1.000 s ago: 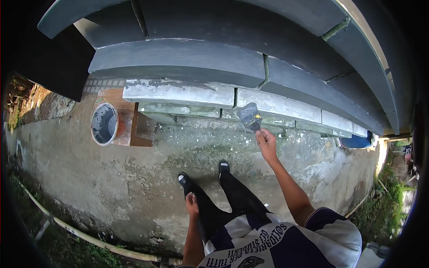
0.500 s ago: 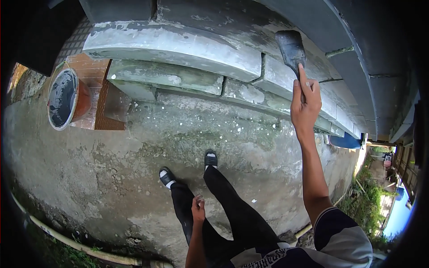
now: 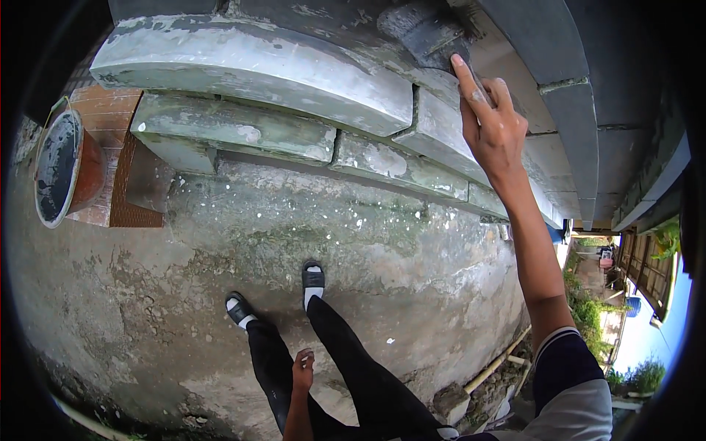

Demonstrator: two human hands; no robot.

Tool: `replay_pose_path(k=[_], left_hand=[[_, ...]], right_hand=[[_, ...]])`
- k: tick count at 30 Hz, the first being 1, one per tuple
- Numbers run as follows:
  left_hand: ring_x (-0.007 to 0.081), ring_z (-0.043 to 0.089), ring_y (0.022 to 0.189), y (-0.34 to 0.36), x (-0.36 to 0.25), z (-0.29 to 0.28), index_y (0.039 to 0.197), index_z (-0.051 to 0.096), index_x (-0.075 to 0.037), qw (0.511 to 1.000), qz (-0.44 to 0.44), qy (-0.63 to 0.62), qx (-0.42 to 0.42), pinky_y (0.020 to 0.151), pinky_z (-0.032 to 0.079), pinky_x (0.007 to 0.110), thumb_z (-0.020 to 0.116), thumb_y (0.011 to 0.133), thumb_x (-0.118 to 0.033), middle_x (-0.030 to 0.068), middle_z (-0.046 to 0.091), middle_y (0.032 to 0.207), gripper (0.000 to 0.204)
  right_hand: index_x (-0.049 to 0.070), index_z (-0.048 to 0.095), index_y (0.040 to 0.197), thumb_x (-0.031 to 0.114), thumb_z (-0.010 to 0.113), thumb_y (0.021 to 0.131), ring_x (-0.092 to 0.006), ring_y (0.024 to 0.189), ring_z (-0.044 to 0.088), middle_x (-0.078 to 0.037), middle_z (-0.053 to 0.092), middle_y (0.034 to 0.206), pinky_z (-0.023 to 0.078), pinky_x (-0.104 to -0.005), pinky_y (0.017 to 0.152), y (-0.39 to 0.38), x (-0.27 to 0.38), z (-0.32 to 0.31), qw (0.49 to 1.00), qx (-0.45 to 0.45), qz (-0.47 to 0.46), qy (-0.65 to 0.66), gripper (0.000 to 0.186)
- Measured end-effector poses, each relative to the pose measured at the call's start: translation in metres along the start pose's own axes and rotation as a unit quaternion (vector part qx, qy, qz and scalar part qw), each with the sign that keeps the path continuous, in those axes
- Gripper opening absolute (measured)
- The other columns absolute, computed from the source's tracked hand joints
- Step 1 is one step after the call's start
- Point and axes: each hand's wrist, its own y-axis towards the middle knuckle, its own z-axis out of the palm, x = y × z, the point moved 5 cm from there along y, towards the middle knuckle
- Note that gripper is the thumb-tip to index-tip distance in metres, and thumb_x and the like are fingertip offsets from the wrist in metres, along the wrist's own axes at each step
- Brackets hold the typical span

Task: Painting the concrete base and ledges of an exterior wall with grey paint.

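My right hand grips a wide paintbrush by its handle, with the grey-coated bristles against the dark grey surface of the stepped block structure. Just below the brush runs a pale, whitewashed block ledge, and under that a lower row of mossy blocks. My left hand hangs low by my left leg, its fingers loosely bent and holding nothing.
An orange bucket of dark grey liquid stands at the left by a brown tiled step. Stained concrete lies around my feet. Bamboo poles, rubble, plants and a blue barrel are at the right.
My right hand has raised the brush from beside the pale ledge up onto the dark surface above. The view has shifted, so the bucket now sits farther left. My left hand still hangs low.
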Motion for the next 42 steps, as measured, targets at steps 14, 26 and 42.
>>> replay_pose_path(k=[14,26,42], left_hand=[[0.0181,0.065,0.091,0.003,0.011,-0.012,0.114,0.062,-0.013,1.0,-0.006,0.003,-0.009,0.065,0.052,0.032,0.059,0.095,-0.037,0.003,0.065,0.108,0.031],[0.0118,0.059,0.082,0.007,-0.019,0.008,0.112,0.065,-0.007,0.993,-0.072,-0.089,-0.011,0.072,0.048,0.028,0.061,0.095,-0.025,0.0029,0.066,0.098,0.025],[0.0201,0.065,0.099,0.018,-0.032,-0.012,0.112,0.064,-0.012,0.997,-0.074,-0.006,0.011,0.074,0.052,0.034,0.051,0.098,-0.033,0.0048,0.066,0.115,0.029]], right_hand=[[0.024,0.061,0.132,0.004,0.066,0.087,-0.0177,0.05,0.039,-0.004,0.038,0.064,0.041,-0.029,0.048,-0.025,-0.026,-0.023,0.989,0.036,0.135,-0.043,0.049],[0.001,0.063,0.116,0.023,0.042,0.105,-0.0057,0.056,0.041,0.001,0.046,0.061,0.033,-0.0241,0.051,-0.012,0.042,-0.007,0.837,0.096,0.353,0.406,0.032],[0.0,0.071,0.089,0.04,0.056,0.098,-0.0022,0.053,0.035,0.003,0.051,0.064,0.026,-0.0216,0.048,0.0,-0.011,0.004,0.775,-0.003,0.493,0.395,0.044]])
